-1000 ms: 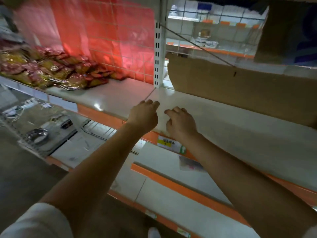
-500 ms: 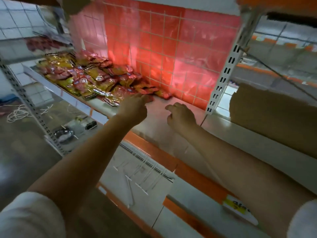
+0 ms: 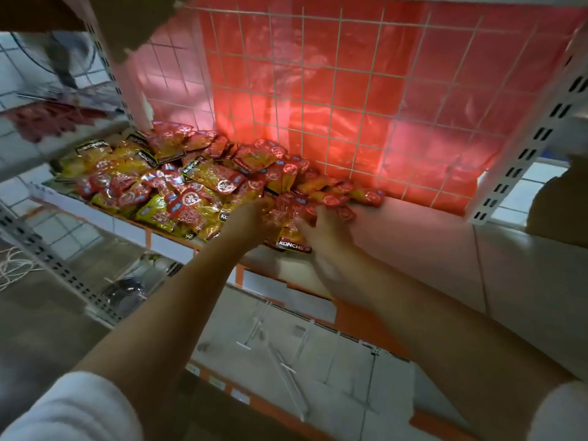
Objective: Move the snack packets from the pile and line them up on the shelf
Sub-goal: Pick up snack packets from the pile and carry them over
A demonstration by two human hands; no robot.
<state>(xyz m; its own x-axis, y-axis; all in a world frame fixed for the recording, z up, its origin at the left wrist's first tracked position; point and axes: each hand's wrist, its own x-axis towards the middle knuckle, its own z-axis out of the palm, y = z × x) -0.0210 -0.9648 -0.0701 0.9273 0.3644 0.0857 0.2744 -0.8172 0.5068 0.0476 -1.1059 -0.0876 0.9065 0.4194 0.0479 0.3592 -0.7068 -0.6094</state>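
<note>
Stretching bare toward its right end, the shelf carries the pile of red-and-yellow packets heaped against the back grid at its left end. Both hands meet at the pile's right front edge, the left hand and right hand curled around the same few packets, though blur hides exactly how many each grips. Lifting a small bunch cleanly would likely keep the heap from spilling over the front edge.

dim scene, red backlit glow, motion blur, wide-angle edge distortion
</note>
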